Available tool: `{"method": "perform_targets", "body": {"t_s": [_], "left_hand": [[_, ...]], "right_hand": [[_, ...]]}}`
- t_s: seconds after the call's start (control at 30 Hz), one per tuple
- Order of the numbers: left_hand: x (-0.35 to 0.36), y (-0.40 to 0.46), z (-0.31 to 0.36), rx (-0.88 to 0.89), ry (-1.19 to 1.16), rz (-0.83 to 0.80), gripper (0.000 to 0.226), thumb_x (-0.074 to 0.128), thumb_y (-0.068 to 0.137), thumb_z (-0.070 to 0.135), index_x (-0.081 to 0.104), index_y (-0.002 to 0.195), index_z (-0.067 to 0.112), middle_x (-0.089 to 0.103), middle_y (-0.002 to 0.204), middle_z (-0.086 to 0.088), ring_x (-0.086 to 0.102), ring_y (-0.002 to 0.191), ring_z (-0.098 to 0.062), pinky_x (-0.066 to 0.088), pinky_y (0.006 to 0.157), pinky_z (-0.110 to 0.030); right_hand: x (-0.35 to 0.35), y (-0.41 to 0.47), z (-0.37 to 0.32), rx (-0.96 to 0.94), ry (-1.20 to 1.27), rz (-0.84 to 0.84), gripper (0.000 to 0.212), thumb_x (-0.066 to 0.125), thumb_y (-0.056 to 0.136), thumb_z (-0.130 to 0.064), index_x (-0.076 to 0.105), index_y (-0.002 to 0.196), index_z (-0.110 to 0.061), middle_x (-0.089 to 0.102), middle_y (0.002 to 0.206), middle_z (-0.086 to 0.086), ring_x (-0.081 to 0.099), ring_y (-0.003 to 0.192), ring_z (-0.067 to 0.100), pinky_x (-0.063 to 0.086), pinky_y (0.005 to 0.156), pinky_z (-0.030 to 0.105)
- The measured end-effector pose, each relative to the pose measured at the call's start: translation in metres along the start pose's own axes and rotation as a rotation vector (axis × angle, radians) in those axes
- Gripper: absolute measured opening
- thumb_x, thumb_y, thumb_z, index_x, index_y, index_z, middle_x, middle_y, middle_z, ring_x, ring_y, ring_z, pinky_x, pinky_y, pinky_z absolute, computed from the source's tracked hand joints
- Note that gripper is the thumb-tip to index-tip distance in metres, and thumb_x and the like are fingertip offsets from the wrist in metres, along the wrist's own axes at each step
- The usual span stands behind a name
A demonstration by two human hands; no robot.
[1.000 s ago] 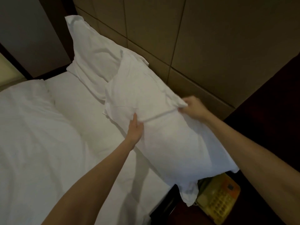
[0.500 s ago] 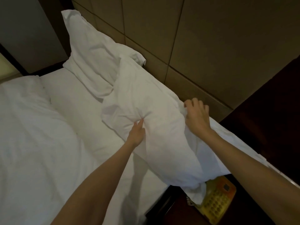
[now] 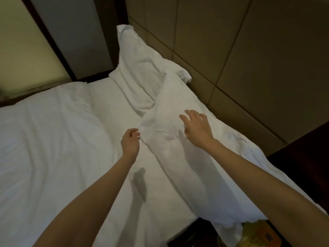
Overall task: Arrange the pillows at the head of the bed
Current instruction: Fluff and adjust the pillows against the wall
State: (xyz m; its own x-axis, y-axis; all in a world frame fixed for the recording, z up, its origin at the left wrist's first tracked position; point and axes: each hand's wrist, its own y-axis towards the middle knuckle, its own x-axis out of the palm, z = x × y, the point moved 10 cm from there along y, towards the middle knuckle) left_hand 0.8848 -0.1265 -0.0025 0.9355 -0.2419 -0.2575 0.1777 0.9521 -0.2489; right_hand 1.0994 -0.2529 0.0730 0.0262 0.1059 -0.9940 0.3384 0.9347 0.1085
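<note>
Head view: a bed fills the left and centre of the frame, with a panelled wall running diagonally down the right side.
Near pillow (image 3: 187, 157): white, lying along the right edge of the bed from the centre of the frame to the lower right, resting against the padded headboard (image 3: 231, 72); its lower end hangs past the mattress corner.
Far pillow (image 3: 140, 68): white, upper centre of the frame, propped up against the same headboard, its near end tucked behind the top of the near pillow so the two overlap.
Right hand (image 3: 196, 129): centre right, palm down with the fingers spread wide, over the upper face of the near pillow; it casts a shadow on the fabric just below it, and whether the fingertips touch the cloth is hard to tell.
Left hand (image 3: 130, 142): centre of the frame, fingers loosely curled, right at the left edge of the near pillow; it looks to be holding nothing, with the fingertips just beside the pillow's hem.
Sheet (image 3: 110, 107): bare white strip between the pillows and the duvet.
Duvet (image 3: 44, 139): white and rumpled, covering the left half of the frame.
Telephone (image 3: 256, 234): yellowish, lower right corner, partly hidden under the overhanging pillow end, on a dark nightstand (image 3: 302, 157).
</note>
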Motion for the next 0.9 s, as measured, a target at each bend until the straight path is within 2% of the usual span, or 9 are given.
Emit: {"method": "perform_targets", "body": {"t_s": [0.17, 0.23, 0.27, 0.33, 0.43, 0.6, 0.73, 0.8, 0.9], "left_hand": [[-0.048, 0.029, -0.011, -0.01, -0.103, 0.178, 0.034, 0.032, 0.094, 0.008, 0.061, 0.11, 0.006, 0.063, 0.104, -0.007, 0.06, 0.091, -0.02, 0.04, 0.079, -0.026], [-0.056, 0.047, -0.021, -0.009, -0.049, 0.165, 0.035, 0.031, 0.095, 0.008, 0.061, 0.111, 0.007, 0.064, 0.105, -0.006, 0.06, 0.093, -0.02, 0.041, 0.081, -0.027], [-0.057, 0.059, -0.029, -0.004, -0.008, 0.143, 0.035, 0.031, 0.095, 0.009, 0.061, 0.113, 0.008, 0.064, 0.106, -0.005, 0.06, 0.095, -0.02, 0.041, 0.081, -0.026], [-0.055, 0.079, -0.042, 0.001, 0.052, 0.1, 0.035, 0.032, 0.097, 0.012, 0.06, 0.117, 0.012, 0.063, 0.109, -0.003, 0.059, 0.1, -0.019, 0.04, 0.081, -0.024], [-0.048, 0.108, -0.062, 0.02, 0.114, 0.057, 0.035, 0.033, 0.099, 0.016, 0.058, 0.122, 0.017, 0.062, 0.115, 0.0, 0.058, 0.104, -0.017, 0.04, 0.081, -0.019], [-0.028, 0.126, -0.09, -0.049, 0.127, 0.028, 0.035, 0.034, 0.099, 0.019, 0.057, 0.125, 0.019, 0.061, 0.125, -0.003, 0.059, 0.109, -0.02, 0.041, 0.089, -0.026], [-0.023, 0.133, -0.091, -0.066, 0.095, 0.014, 0.034, 0.035, 0.098, 0.017, 0.059, 0.122, 0.017, 0.062, 0.125, -0.008, 0.06, 0.109, -0.023, 0.041, 0.088, -0.027], [-0.024, 0.136, -0.081, -0.067, 0.08, 0.029, 0.034, 0.035, 0.098, 0.015, 0.06, 0.121, 0.015, 0.062, 0.125, -0.008, 0.06, 0.111, -0.024, 0.04, 0.088, -0.026], [-0.024, 0.134, -0.059, -0.069, 0.05, 0.047, 0.035, 0.034, 0.097, 0.013, 0.061, 0.12, 0.012, 0.062, 0.123, -0.007, 0.061, 0.109, -0.024, 0.041, 0.087, -0.027]], "right_hand": [[0.048, 0.054, -0.071, -0.133, -0.116, -0.062, 0.063, 0.053, 0.09, -0.024, 0.027, 0.147, -0.025, 0.016, 0.16, 0.008, 0.011, 0.147, 0.03, 0.006, 0.117, 0.05], [0.083, 0.065, -0.102, -0.238, -0.167, -0.153, 0.058, 0.053, 0.09, -0.027, 0.033, 0.145, -0.025, 0.021, 0.159, 0.009, 0.016, 0.147, 0.031, 0.009, 0.117, 0.053], [0.102, 0.069, -0.109, -0.282, -0.216, -0.196, 0.055, 0.057, 0.087, -0.029, 0.043, 0.14, -0.026, 0.032, 0.155, 0.009, 0.025, 0.144, 0.031, 0.018, 0.115, 0.054], [0.124, 0.085, -0.091, -0.318, -0.363, -0.228, 0.048, 0.057, 0.084, -0.037, 0.055, 0.131, -0.028, 0.044, 0.148, 0.008, 0.036, 0.139, 0.03, 0.026, 0.112, 0.053], [0.13, 0.138, -0.016, -0.157, -0.331, -0.185, 0.049, 0.039, 0.093, -0.043, 0.043, 0.138, -0.025, 0.027, 0.156, 0.01, 0.019, 0.145, 0.028, 0.006, 0.117, 0.046], [0.112, 0.177, 0.051, -0.004, -0.277, -0.099, 0.057, 0.033, 0.095, -0.041, 0.035, 0.145, -0.015, 0.035, 0.154, 0.003, 0.021, 0.145, 0.024, -0.006, 0.117, 0.035], [0.093, 0.175, 0.033, -0.107, -0.353, 0.047, 0.05, 0.028, 0.097, -0.032, 0.043, 0.139, -0.008, 0.038, 0.151, 0.011, 0.028, 0.141, 0.03, 0.01, 0.117, 0.045], [0.082, 0.177, 0.035, -0.157, -0.367, 0.068, 0.05, 0.027, 0.097, -0.035, 0.039, 0.141, -0.014, 0.027, 0.156, 0.012, 0.019, 0.145, 0.032, 0.008, 0.116, 0.049], [0.079, 0.181, 0.067, 0.008, -0.385, -0.068, 0.057, 0.022, 0.097, -0.046, 0.02, 0.149, -0.025, 0.006, 0.162, 0.006, 0.0, 0.148, 0.026, -0.005, 0.117, 0.046]]}}
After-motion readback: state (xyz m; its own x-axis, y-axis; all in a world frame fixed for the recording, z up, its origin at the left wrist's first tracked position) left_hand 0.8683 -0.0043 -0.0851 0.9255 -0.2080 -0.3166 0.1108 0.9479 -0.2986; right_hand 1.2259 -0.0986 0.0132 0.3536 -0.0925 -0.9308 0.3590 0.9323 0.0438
